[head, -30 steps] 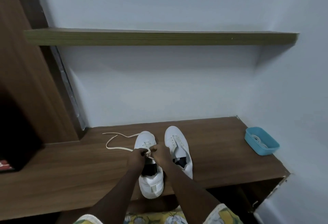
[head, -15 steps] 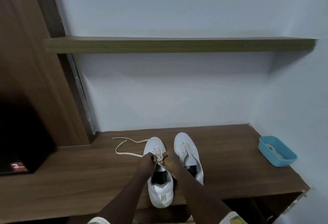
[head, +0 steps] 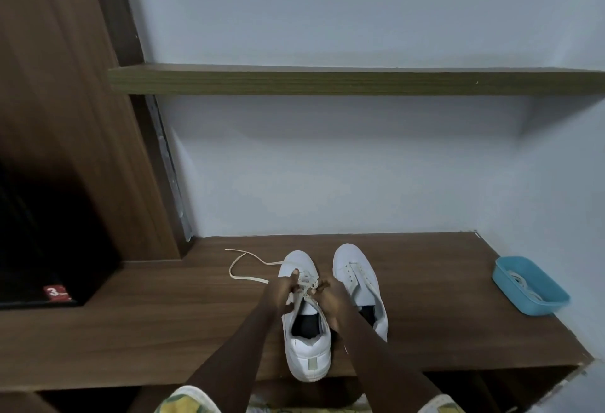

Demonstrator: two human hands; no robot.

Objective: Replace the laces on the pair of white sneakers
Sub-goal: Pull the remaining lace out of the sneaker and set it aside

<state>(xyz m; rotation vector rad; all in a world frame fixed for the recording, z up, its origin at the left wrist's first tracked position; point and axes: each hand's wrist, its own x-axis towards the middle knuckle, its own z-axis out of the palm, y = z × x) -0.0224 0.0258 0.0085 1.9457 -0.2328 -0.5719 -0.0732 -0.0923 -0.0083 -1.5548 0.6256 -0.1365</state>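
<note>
Two white sneakers stand side by side on the wooden bench (head: pixel 131 330), toes toward the wall. On the left sneaker (head: pixel 307 357) both my hands work at the eyelets. My left hand (head: pixel 281 291) pinches the cream lace (head: pixel 244 276), whose free end loops out to the left on the bench. My right hand (head: pixel 330 301) pinches the other lace strand, which runs back across the shoe's opening. The right sneaker (head: pixel 357 281) stands untouched and I see no lace in its eyelets.
A blue plastic tray (head: pixel 553 304) holding coiled laces sits at the bench's right end by the wall. A wooden shelf (head: pixel 327 80) hangs above. A dark cabinet opening (head: pixel 49 249) lies to the left. The bench front edge runs just below the left sneaker's heel.
The view has tilted up, so shoes and hands sit lower in the frame. My hands stay at the left sneaker's laces; the right strand now trails back over the opening.
</note>
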